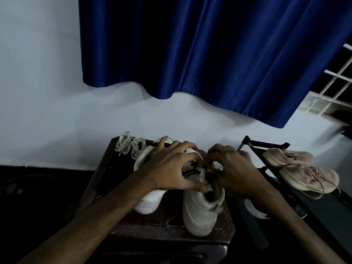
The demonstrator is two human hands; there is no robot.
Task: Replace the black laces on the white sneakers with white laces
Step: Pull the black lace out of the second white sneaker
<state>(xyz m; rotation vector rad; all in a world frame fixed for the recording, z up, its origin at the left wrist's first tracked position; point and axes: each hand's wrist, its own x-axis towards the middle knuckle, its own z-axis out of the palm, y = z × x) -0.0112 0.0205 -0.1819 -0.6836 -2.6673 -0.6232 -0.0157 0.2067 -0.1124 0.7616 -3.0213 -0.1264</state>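
Two white sneakers stand on a small dark table (163,223), heels towards me. The right sneaker (200,210) still carries a black lace (192,168) across its tongue. My left hand (171,168) grips that sneaker's upper, thumb on the collar and fingers curled over the lacing. My right hand (234,168) is curled at the other side of the tongue, fingertips pinching at the lace area; what it pinches is blurred. The left sneaker (148,199) lies partly hidden under my left hand. Two bundles of white laces (131,145) lie at the table's far left corner.
A pair of pinkish-beige shoes (299,168) rests on a dark rack at the right. A white object (255,210) lies below the rack. A blue curtain (209,54) hangs over the white wall behind the table. The floor around is dark.
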